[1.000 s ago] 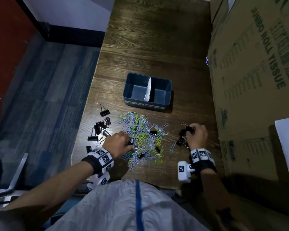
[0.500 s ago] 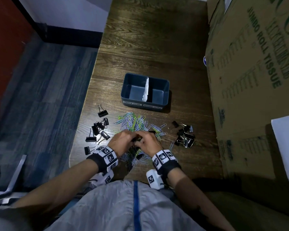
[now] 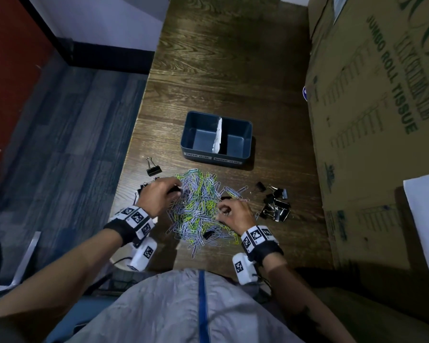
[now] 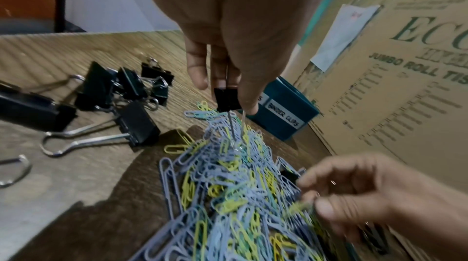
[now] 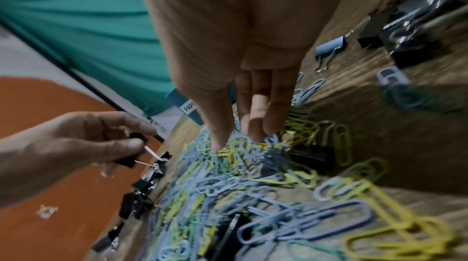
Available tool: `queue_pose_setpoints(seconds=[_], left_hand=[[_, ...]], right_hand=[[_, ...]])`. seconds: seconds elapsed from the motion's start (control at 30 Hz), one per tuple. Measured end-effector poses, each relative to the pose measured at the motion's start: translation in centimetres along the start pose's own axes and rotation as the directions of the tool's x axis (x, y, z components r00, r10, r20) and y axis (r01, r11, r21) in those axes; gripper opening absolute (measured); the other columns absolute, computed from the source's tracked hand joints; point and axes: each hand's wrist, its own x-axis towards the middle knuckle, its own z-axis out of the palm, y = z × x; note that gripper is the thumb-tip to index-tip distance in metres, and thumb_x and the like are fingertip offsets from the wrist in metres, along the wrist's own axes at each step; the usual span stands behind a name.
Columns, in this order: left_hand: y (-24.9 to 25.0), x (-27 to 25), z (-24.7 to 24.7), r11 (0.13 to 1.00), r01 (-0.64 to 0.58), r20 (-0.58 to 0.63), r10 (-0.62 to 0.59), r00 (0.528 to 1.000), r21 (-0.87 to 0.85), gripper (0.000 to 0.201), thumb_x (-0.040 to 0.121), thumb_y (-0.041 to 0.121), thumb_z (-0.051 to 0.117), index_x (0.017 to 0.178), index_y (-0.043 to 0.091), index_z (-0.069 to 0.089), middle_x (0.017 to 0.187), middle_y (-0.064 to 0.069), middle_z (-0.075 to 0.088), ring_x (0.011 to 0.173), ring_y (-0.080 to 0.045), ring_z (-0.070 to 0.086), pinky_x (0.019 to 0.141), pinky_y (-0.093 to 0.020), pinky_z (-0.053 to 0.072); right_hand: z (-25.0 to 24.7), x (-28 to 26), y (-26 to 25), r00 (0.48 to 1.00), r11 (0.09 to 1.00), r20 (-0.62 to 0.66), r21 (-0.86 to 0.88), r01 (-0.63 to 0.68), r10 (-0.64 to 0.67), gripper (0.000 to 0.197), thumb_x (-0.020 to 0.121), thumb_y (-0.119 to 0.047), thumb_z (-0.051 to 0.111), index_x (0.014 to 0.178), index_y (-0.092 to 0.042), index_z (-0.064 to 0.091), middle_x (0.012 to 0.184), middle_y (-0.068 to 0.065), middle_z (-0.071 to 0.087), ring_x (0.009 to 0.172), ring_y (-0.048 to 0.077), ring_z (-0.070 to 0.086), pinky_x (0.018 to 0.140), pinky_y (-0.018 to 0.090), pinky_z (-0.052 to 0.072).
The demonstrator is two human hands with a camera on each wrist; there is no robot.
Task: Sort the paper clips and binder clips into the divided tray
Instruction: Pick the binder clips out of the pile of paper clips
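Overhead, the divided tray (image 3: 216, 139) sits at 12 o'clock of the paper clip pile (image 3: 201, 209) on the wooden worktop (image 3: 233, 70), both compartments bare. Black binder clips lie at 3 o'clock (image 3: 275, 204) and 9 o'clock of the pile, one apart (image 3: 153, 167) at 10.

L wrist cam: left hand (image 4: 233, 25) has its grip pinched on a small black binder clip (image 4: 226, 99), wire arms hanging into the pile; tray label reads BINDER CLIPS.

R wrist cam: right hand (image 5: 240, 55), fingertips (image 5: 255, 129) down in the paper clips; whether the grip holds any, can't tell.
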Motion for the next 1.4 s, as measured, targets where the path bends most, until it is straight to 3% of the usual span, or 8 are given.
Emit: queue_pose_setpoints(seconds=[0.2, 0.47, 0.67, 0.8, 0.93, 1.0, 1.23, 1.4], left_hand=[[-3.7, 1.1, -1.8, 0.960, 0.280, -0.034, -0.280, 0.960, 0.021, 0.020, 0.082, 0.027, 0.073, 0.099, 0.022, 0.065, 0.095, -0.008, 0.069, 0.087, -0.030, 0.064, 0.073, -0.035, 0.049], [-5.2, 1.1, -1.1, 0.967, 0.254, -0.002, -0.254, 0.967, 0.033, 0.036, 0.077, 0.011, 0.076, 0.110, 0.009, 0.060, 0.105, -0.015, 0.055, 0.094, -0.034, 0.057, 0.078, -0.041, 0.049], [-0.3, -0.4, 0.7, 0.956, -0.158, -0.001, 0.163, 0.987, 0.248, 0.034, 0.079, 0.011, 0.074, 0.109, 0.009, 0.060, 0.103, -0.012, 0.058, 0.086, -0.025, 0.057, 0.068, -0.037, 0.055], [3.4, -2.1, 4.4, 0.815, -0.528, 0.219, 0.485, 0.847, 0.238, 0.031, 0.079, 0.016, 0.074, 0.107, 0.010, 0.063, 0.096, -0.008, 0.062, 0.084, -0.022, 0.060, 0.070, -0.034, 0.057], [5.4, -2.9, 6.9, 0.731, -0.645, 0.578, 0.434, 0.691, 0.222, 0.050, 0.082, 0.020, 0.069, 0.128, 0.017, 0.048, 0.125, -0.010, 0.052, 0.109, -0.023, 0.052, 0.084, -0.038, 0.054], [6.1, -2.9, 7.3, 0.730, -0.642, 0.647, 0.376, 0.663, 0.234, 0.056, 0.084, 0.010, 0.065, 0.134, 0.013, 0.040, 0.133, -0.015, 0.044, 0.116, -0.028, 0.046, 0.089, -0.041, 0.051], [7.1, -2.2, 7.6, 0.723, -0.648, 0.605, 0.411, 0.682, 0.240, 0.043, 0.086, 0.008, 0.060, 0.126, 0.004, 0.048, 0.122, -0.017, 0.053, 0.111, -0.031, 0.052, 0.090, -0.043, 0.050], [6.4, -1.9, 7.1, 0.838, -0.521, 0.476, 0.396, 0.785, 0.161, 0.042, 0.085, 0.027, 0.066, 0.120, 0.008, 0.051, 0.119, -0.009, 0.050, 0.100, -0.023, 0.055, 0.077, -0.036, 0.054]], right_hand=[[-1.3, 1.7, 0.2, 0.989, 0.986, -0.125, -0.134, -0.096, 0.080, 0.033, 0.091, -0.010, 0.066, 0.123, -0.020, 0.063, 0.124, 0.001, 0.056, 0.109, 0.022, 0.059, 0.093, 0.036, 0.052], [-0.4, 2.9, -0.7, 0.995, 0.934, -0.092, -0.350, -0.072, 0.042, 0.040, 0.087, -0.001, 0.066, 0.124, -0.013, 0.060, 0.128, 0.007, 0.048, 0.108, 0.029, 0.058, 0.090, 0.043, 0.055], [-0.5, 3.1, -0.6, 0.992, 0.952, -0.106, -0.288, -0.103, 0.075, 0.030, 0.089, -0.011, 0.071, 0.119, -0.013, 0.066, 0.129, 0.007, 0.053, 0.111, 0.028, 0.058, 0.094, 0.039, 0.053], [-0.8, 2.9, -0.5, 0.991, 0.963, -0.098, -0.246, -0.109, 0.087, 0.018, 0.087, -0.015, 0.072, 0.102, -0.015, 0.062, 0.114, 0.005, 0.059, 0.100, 0.026, 0.061, 0.085, 0.038, 0.054], [-0.8, 2.6, -0.5, 0.993, 0.965, -0.070, -0.238, -0.113, 0.099, 0.023, 0.087, -0.014, 0.072, 0.102, -0.019, 0.054, 0.114, 0.003, 0.058, 0.099, 0.025, 0.060, 0.081, 0.039, 0.052], [-0.6, 2.4, -0.4, 0.991, 0.961, -0.053, -0.245, -0.130, 0.121, 0.029, 0.088, -0.014, 0.070, 0.113, -0.019, 0.057, 0.124, 0.004, 0.053, 0.110, 0.027, 0.057, 0.089, 0.043, 0.051], [0.0, 2.4, -1.4, 0.986, 0.957, -0.110, -0.246, -0.153, 0.129, 0.017, 0.092, -0.010, 0.066, 0.103, -0.022, 0.071, 0.122, 0.003, 0.056, 0.101, 0.028, 0.064, 0.082, 0.046, 0.058], [-0.3, 1.7, -1.1, 0.989, 0.953, -0.120, -0.277, -0.121, 0.090, 0.018, 0.089, -0.011, 0.068, 0.106, -0.016, 0.065, 0.118, 0.005, 0.056, 0.101, 0.028, 0.062, 0.083, 0.040, 0.055]])
